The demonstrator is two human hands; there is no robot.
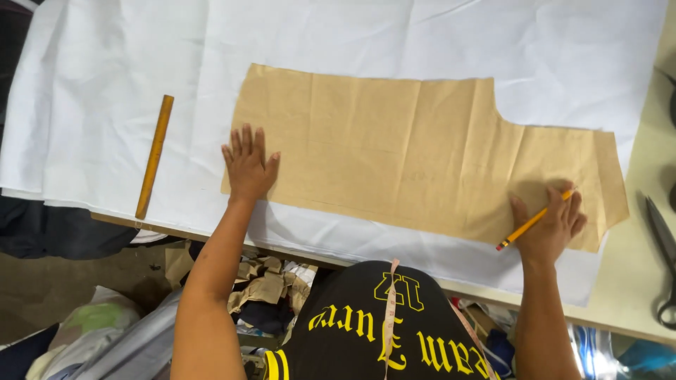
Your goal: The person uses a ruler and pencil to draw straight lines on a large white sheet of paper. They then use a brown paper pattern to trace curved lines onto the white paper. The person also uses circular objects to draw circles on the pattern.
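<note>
A brown paper pattern piece lies flat on white cloth spread over the table. My left hand presses palm-down with fingers spread on the pattern's left end. My right hand rests on the pattern's lower right part and grips a yellow pencil with a red end, angled up to the right. A measuring tape hangs down my black shirt.
A wooden ruler lies on the cloth to the left of the pattern. Dark scissors rest on the bare table at the right edge. Paper scraps and bundles of fabric sit under the table's near edge.
</note>
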